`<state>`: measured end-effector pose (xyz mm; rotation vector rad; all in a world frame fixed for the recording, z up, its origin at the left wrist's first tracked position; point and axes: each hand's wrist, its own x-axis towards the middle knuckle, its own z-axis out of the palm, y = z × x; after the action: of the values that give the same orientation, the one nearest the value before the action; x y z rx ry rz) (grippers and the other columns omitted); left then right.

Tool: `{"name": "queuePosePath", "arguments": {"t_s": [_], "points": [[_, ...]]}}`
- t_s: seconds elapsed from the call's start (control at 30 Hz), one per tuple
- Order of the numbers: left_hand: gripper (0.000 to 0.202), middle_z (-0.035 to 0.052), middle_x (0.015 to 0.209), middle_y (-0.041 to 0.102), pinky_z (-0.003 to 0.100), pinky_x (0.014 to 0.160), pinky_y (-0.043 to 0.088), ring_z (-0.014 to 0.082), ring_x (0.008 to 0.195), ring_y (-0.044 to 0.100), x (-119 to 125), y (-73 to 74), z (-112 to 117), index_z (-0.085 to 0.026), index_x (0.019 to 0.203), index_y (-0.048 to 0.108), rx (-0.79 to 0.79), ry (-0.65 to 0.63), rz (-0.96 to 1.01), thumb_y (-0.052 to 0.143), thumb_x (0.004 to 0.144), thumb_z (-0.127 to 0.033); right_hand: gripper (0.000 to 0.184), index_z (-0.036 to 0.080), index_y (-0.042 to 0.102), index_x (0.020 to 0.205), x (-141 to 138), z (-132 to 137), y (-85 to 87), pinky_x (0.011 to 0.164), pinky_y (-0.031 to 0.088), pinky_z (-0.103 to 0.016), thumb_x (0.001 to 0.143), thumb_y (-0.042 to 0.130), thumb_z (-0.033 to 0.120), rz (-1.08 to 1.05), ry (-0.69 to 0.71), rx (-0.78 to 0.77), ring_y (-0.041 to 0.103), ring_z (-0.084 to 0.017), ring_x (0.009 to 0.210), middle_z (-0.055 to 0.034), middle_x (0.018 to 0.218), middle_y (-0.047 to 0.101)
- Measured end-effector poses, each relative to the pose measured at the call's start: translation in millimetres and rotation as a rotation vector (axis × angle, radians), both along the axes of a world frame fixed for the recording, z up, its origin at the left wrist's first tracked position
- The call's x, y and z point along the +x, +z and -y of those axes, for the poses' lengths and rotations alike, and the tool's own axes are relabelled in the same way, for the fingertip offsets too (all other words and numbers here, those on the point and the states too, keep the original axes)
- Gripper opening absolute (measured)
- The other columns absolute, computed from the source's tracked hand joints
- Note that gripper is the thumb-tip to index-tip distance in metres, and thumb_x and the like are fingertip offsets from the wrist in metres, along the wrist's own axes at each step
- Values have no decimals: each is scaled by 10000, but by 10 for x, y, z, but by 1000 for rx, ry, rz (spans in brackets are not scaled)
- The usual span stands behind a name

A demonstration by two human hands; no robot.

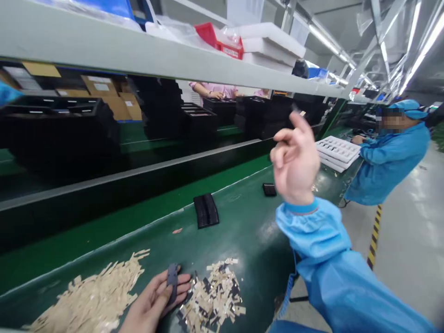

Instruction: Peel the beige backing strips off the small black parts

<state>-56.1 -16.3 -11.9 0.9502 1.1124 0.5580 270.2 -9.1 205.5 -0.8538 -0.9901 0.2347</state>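
A dark grey plastic part (172, 276) is being held in the left hand (156, 296) between strip piles (97, 293); the right hand (294, 159) is being held up half-curled, contents unclear. Dark pieces (342, 149) are being held by a white foam tray (342, 165); lettering (231, 52) on a red bin (207, 35) is being blurred.

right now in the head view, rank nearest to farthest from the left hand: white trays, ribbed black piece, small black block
1. Ribbed black piece: ahead of the left hand, slightly right.
2. Small black block: farther ahead and right.
3. White trays: farthest right.
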Motion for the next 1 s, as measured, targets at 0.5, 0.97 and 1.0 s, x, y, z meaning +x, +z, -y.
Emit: {"name": "queuePosePath", "arguments": {"t_s": [0.5,0.97,1.0], "points": [[216,142,1033,745,400,871,607,179,837,754,213,108,181,-102,1136,554,28,80,310,613,930,-138,199,200,610,810,-1160,-18,-2057,505,421,-234,855,737,348,423,768,-646,522,-94,546,24,667,604],[359,117,1106,742,413,992,579,224,1035,745,183,174,258,-112,1230,555,39,37,386,669,891,-130,169,200,612,779,-1079,117,-2001,484,395,-224,866,717,299,645,741,-655,471,-84,516,38,620,573],[376,119,1126,738,427,1004,575,229,1042,744,181,172,259,-113,1242,554,40,37,389,678,888,-138,173,200,610,775,-1082,117,-1999,484,397,-223,865,719,300,644,739,-652,473,-84,514,38,617,574]]}}
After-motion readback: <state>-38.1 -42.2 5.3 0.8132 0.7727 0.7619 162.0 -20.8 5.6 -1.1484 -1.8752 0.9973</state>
